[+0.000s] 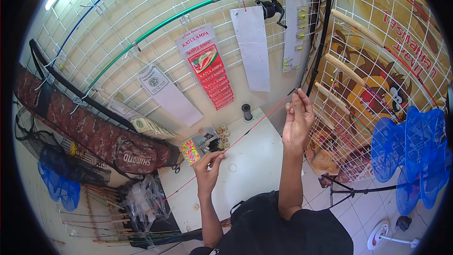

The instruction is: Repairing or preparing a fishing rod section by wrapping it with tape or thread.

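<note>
A thin red fishing rod [260, 121] slants across the view above the white table, from lower left to upper right. My left hand [207, 169] is closed around its middle stretch, thumb and fingers pinching it. Higher up and to the right, my right hand [298, 118] has its fingertips pressed together at the rod's dark upper end. Whether a fine line is also in those fingertips is too small to tell. Beyond my left hand sit a clear box of bright beads or floats [190, 152] and several small cork rings [223, 134].
A dark spool [246, 112] stands at the white table's [250, 160] back edge; scissors [176, 168] lie at its left. Wire racks hold a green rod with reel [188, 13] and hanging packets [207, 71]. Blue nets [408, 151] hang right; a camouflage rod bag [127, 146] leans left.
</note>
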Available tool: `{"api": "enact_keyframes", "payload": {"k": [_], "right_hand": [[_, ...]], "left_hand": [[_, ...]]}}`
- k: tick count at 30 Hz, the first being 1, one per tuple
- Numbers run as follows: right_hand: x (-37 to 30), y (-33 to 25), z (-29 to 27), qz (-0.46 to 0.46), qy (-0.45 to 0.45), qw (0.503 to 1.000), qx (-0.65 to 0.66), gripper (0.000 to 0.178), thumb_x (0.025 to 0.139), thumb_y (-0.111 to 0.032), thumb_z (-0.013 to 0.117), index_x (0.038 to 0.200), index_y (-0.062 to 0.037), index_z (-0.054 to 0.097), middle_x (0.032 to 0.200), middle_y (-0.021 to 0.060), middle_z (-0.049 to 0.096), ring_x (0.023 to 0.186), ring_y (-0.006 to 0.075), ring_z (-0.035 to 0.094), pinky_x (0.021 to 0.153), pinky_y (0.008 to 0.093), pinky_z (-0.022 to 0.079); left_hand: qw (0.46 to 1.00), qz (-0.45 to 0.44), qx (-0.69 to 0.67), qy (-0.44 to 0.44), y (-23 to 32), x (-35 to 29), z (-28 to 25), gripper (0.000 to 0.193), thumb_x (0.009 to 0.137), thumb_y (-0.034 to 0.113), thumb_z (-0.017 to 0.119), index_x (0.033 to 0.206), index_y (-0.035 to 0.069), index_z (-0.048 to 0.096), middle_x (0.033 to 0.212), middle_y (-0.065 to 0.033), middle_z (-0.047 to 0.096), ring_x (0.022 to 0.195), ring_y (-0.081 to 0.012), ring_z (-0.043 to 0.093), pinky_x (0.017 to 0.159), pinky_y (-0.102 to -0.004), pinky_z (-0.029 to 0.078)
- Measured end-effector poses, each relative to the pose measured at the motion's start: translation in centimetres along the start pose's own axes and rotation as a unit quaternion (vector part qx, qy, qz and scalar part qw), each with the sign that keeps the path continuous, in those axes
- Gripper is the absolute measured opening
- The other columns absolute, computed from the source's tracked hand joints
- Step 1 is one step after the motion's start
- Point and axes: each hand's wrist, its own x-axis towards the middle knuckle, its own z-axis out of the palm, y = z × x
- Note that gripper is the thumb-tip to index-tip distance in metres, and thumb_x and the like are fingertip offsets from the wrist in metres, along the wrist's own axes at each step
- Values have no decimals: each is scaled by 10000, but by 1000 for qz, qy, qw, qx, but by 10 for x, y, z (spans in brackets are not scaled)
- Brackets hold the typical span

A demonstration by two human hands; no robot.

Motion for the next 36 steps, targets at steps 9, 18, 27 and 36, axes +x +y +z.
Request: {"api": "enact_keyframes", "payload": {"k": [9,18,27,36], "right_hand": [[2,-7,4,-43,16,996,-79,376,792,65,743,1112,-28,569,899,84,682,807,93,606,713,227,463],[6,-25,17,-68,-10,980,-189,496,760,98,750,1163,-29,489,839,113,697,672,37,543,660,172,447],[13,-39,16,-103,-53,955,-272,485,754,79,768,1118,-43,472,821,93,708,580,-9,370,539,146,297],[12,-44,18,-120,-74,937,-318,476,759,70,770,1113,-47,474,832,76,710,576,-13,360,534,139,290]], "left_hand": [[1000,-4,7,-5,2,1,0,80,873,54,702,933,14,738,751,-55,700,602,-75,539,538,-228,396],[1000,-3,10,-7,-1,1,0,77,872,44,696,929,12,737,748,-52,703,596,-71,532,535,-231,392],[1000,-7,11,-8,-1,1,-1,81,872,64,704,927,12,734,748,-45,703,593,-68,518,532,-233,382],[1000,-8,8,-7,0,1,0,84,876,73,703,927,14,735,759,-48,707,599,-73,526,540,-233,393]]}}
